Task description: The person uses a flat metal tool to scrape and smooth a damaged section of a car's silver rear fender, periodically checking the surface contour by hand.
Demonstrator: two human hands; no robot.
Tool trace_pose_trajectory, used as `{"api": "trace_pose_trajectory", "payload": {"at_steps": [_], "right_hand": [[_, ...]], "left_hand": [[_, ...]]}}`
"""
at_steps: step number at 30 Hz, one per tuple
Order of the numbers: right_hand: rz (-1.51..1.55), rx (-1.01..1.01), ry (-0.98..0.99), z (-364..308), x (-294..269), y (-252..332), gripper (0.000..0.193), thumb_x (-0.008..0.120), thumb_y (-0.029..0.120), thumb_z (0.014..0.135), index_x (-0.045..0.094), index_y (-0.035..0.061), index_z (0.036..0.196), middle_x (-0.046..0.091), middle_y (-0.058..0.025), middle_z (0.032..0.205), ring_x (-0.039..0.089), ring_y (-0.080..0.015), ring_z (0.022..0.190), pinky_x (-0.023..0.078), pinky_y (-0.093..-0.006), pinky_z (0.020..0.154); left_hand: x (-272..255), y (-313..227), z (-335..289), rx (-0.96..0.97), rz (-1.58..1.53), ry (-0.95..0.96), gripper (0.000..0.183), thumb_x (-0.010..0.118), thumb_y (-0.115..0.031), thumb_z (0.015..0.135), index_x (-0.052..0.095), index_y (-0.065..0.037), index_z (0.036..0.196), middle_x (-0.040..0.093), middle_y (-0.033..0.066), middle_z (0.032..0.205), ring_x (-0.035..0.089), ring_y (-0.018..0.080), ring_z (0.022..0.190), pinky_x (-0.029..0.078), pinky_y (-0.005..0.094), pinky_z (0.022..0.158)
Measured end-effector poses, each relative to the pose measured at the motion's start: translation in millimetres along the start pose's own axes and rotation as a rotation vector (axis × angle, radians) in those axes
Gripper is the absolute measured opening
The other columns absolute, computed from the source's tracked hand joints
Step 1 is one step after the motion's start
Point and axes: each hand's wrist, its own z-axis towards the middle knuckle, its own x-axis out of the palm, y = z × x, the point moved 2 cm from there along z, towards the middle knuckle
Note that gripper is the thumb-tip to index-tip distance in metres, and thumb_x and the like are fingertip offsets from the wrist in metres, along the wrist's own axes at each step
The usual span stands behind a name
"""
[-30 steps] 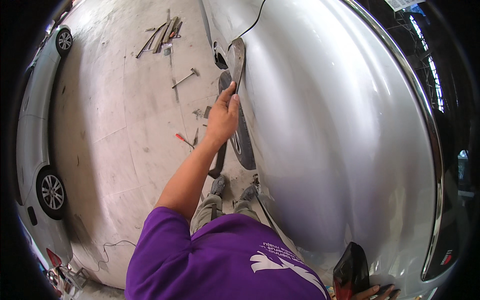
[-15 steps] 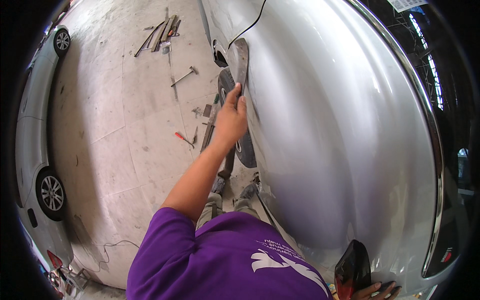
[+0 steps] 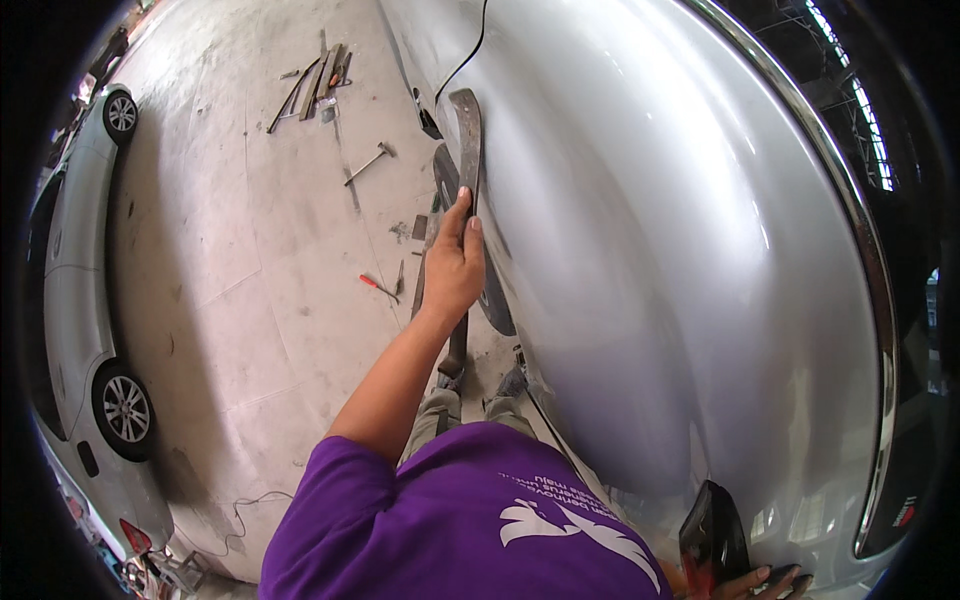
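My left hand is wrapped around a flat, curved dark metal bar, with the thumb and index finger laid along it. The bar's far end lies in front of the edge of a silver car body panel; whether it touches the metal I cannot tell. Its near end hooks down by my feet. At the lower right, the fingers of my right hand are spread on the silver panel beside a dark-and-red tail light. The rest of that hand is hidden.
A car wheel stands below the panel edge. On the floor lie a hammer, a red-handled tool and several bars. Another silver car is parked at the left. A thin cable runs across the floor.
My left hand has drawn the bar slightly toward me and to the left. My right hand stays by the tail light. The whole view has shifted a little.
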Motion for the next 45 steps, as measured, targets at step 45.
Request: {"api": "trace_pose_trajectory", "payload": {"at_steps": [45], "right_hand": [[0.111, 0.065, 0.047, -3.7, -4.3, -3.7, 0.060, 0.061, 0.038, 0.098, 0.054, -0.0070, 0.138, 0.050, -0.0315, 0.141, 0.050, -0.0505, 0.127, 0.040, -0.0597, 0.106]], "left_hand": [[1.3, 13.3, -22.1, -0.047, -0.090, -0.159, 0.047, 0.049, -0.028, 0.105, 0.049, -0.005, 0.146, 0.059, 0.0228, 0.138, 0.057, 0.0326, 0.129, 0.042, 0.0369, 0.108]]}}
